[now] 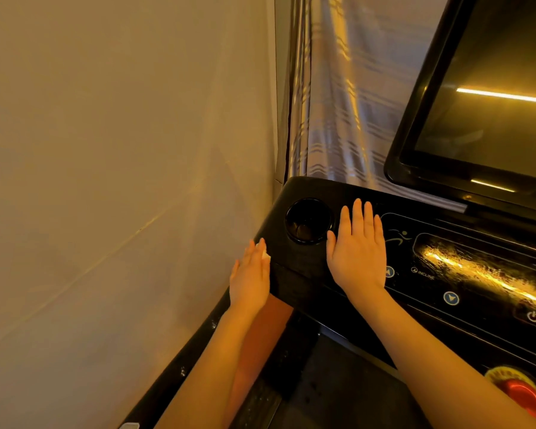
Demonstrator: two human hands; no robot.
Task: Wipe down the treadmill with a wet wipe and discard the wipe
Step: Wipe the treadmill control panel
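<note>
The black treadmill console (304,270) fills the lower right, with a round cup holder (308,221) near its left end. My left hand (250,278) lies with straight fingers against the console's left side, pressing a white wet wipe (266,257) of which only a small corner shows by the fingertips. My right hand (358,252) rests flat, palm down and fingers spread, on top of the console just right of the cup holder. It holds nothing.
A plain wall (121,181) stands close on the left and a curtain (338,103) hangs behind the console. The tilted dark screen (492,97) rises at upper right. Incline buttons (450,298), a power button (533,317) and a red stop knob (522,394) sit on the panel.
</note>
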